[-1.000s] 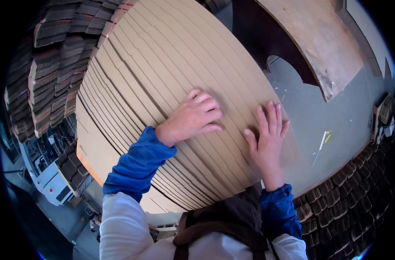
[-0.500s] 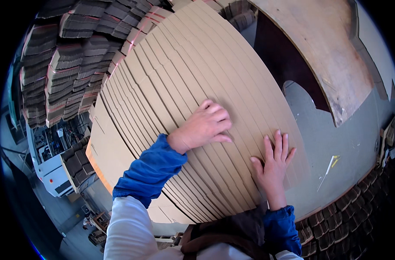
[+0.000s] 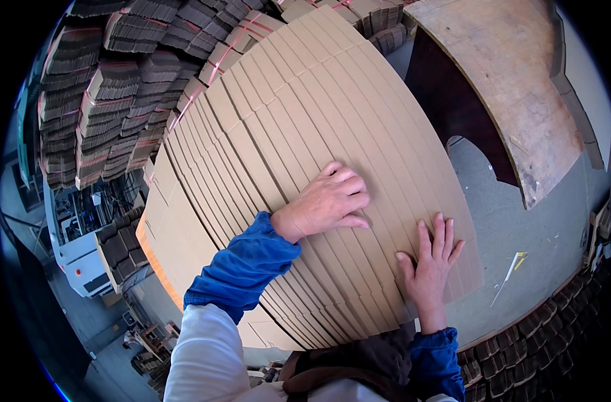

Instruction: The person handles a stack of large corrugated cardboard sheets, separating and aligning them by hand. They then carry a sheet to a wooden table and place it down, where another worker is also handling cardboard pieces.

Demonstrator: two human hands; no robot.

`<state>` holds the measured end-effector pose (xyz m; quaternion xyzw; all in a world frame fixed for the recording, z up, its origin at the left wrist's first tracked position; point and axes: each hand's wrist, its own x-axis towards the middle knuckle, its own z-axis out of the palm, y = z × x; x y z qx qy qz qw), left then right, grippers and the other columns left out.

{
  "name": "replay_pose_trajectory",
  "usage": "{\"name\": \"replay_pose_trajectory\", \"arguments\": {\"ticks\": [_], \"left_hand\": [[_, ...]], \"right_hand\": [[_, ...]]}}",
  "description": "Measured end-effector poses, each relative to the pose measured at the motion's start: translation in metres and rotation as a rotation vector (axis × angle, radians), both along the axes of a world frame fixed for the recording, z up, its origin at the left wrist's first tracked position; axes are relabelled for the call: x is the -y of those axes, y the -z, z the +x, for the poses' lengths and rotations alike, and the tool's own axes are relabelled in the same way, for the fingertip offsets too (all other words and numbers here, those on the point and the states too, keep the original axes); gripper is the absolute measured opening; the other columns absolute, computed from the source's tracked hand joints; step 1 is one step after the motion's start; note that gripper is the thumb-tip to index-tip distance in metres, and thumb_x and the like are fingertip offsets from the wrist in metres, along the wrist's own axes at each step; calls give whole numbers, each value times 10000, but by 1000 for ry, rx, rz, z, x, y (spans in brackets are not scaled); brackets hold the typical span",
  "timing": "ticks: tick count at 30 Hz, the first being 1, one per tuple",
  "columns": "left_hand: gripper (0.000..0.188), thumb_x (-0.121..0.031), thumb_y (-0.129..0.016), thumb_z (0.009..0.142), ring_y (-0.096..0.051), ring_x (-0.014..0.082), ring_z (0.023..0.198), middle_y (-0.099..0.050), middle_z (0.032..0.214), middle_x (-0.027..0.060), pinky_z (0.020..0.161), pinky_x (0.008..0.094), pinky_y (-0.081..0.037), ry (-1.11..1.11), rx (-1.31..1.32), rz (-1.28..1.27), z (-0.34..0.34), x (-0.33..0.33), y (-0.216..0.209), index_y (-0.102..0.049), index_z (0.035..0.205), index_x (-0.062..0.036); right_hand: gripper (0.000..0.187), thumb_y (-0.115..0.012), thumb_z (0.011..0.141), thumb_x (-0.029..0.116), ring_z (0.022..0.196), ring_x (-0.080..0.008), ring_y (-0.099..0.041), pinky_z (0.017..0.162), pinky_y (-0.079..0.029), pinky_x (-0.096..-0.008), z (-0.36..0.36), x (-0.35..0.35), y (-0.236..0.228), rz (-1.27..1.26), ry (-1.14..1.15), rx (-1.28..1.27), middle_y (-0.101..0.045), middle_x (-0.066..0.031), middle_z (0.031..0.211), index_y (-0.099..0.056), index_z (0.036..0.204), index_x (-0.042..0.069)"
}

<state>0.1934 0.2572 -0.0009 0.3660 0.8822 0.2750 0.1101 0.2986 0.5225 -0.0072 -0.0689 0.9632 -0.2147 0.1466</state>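
A wide fan of overlapping brown cardboard sheets lies in front of me, its long edges stepped one over another. My left hand rests on the middle of the fan with bent fingers and the thumb apart, gripping no sheet. To its right, my right hand lies flat near the right end of the sheets, fingers stretched and slightly spread. Both palms face down on the cardboard. What supports the sheets is mostly hidden beneath them.
Strapped stacks of folded cardboard rise at the left and back. A worn wooden board stands at the far right. A grey and white machine is at the left. More cardboard stacks line the lower right, beside the grey floor.
The whole view has shifted slightly, so everything appears a little lower and to the right. Both hands keep nearly the same places and poses on the cardboard sheets.
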Motion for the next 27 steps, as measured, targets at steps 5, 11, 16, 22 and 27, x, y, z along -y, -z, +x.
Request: {"name": "replay_pose_trajectory", "arguments": {"ticks": [5,11,16,22,27], "left_hand": [[364,-427,-779,726,-517,205,975,-553,940,-9,932,391,-387,-4,-11,-1,0,0,2,-592,852,-142],[376,-425,-804,698,-520,215,972,-565,944,-2,928,404,-393,11,-95,-61,-2,2,6,-613,862,-147],[373,-393,-827,678,-513,231,959,-567,954,7,925,395,-395,-6,-53,-32,1,0,7,-637,857,-127],[368,-387,-830,671,-515,231,968,-564,954,7,916,394,-392,-11,-64,-26,2,0,7,-640,848,-128],[367,-392,-829,663,-516,231,954,-561,948,3,903,391,-394,-13,-62,-16,2,0,8,-634,830,-129]], "right_hand": [[659,-668,865,358,1489,-391,-167,1143,-42,-676,0,0,-1,-18,13,-1,-254,-158,1599,-465,1440,105],[665,-691,852,351,1487,-378,-182,1141,-56,-678,-3,2,0,-45,36,16,-260,-141,1599,-474,1442,134],[713,-743,810,350,1493,-339,-191,1144,-71,-669,0,-1,3,-58,48,-8,-268,-103,1603,-473,1446,177],[708,-739,818,349,1496,-334,-179,1147,-58,-665,1,0,2,-58,57,2,-260,-99,1606,-468,1451,183],[714,-741,816,352,1496,-331,-180,1150,-51,-659,1,-1,4,-64,54,-4,-253,-94,1610,-465,1454,187]]}}
